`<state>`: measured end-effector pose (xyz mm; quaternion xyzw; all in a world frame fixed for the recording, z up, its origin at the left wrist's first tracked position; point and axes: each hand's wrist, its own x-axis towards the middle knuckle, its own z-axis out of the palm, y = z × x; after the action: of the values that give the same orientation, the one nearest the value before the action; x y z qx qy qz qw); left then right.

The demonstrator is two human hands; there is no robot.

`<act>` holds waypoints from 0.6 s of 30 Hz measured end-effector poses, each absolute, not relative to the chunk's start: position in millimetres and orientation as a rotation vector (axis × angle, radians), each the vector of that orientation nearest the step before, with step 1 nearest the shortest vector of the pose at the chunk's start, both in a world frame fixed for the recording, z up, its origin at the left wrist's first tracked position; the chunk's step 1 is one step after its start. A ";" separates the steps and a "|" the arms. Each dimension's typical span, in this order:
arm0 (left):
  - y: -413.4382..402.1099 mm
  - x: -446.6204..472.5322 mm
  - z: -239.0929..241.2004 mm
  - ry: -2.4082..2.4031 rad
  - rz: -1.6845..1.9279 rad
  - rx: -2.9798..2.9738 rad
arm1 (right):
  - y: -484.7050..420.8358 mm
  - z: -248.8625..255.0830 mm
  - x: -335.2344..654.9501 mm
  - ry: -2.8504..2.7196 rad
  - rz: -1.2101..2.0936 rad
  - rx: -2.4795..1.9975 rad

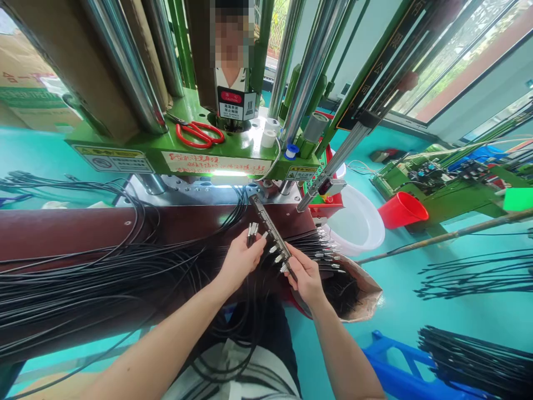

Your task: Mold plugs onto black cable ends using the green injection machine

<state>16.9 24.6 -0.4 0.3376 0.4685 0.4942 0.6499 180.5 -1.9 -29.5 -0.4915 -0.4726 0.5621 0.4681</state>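
Observation:
My left hand (237, 260) is closed around a few cable ends, whose silvery metal connectors (252, 231) stick up past the thumb. My right hand (307, 276) grips the lower end of a long, narrow metal bar fixture (270, 226), tilted up toward the machine. Several metal connectors (278, 258) sit along the bar's left side near my right fingers. The left fingertips are close beside the bar; whether they touch it, I cannot tell. Black cables (95, 278) lie in a thick bundle on the brown table (62, 225) to the left.
Ahead stands a green press machine (245, 147) with red-handled scissors (200, 134) and white spools (270, 133) on it. At right are an open cardboard box (366, 289), a white tub (362, 222), a red bucket (403, 211) and a blue stool (395, 361). A person's reflection shows on the machine.

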 end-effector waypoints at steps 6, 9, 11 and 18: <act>25.1 16.2 -3.8 1.082 1.122 0.716 | -1.3 -28.1 182.1 -1.179 1.388 -1.192; 25.2 14.2 -4.3 1.128 1.079 0.757 | -1.6 -26.5 182.8 -1.192 1.392 -1.211; 25.6 13.2 -4.3 1.155 1.047 0.785 | -1.8 -26.5 183.1 -1.195 1.397 -1.213; 30.2 12.2 -7.1 1.199 1.072 0.904 | -2.1 -30.6 181.1 -1.329 1.324 -1.245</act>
<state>12.2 30.2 -7.1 0.3904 0.5182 0.4632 0.6037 181.1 -2.1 -30.6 -0.4990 -0.5329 0.5306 0.4306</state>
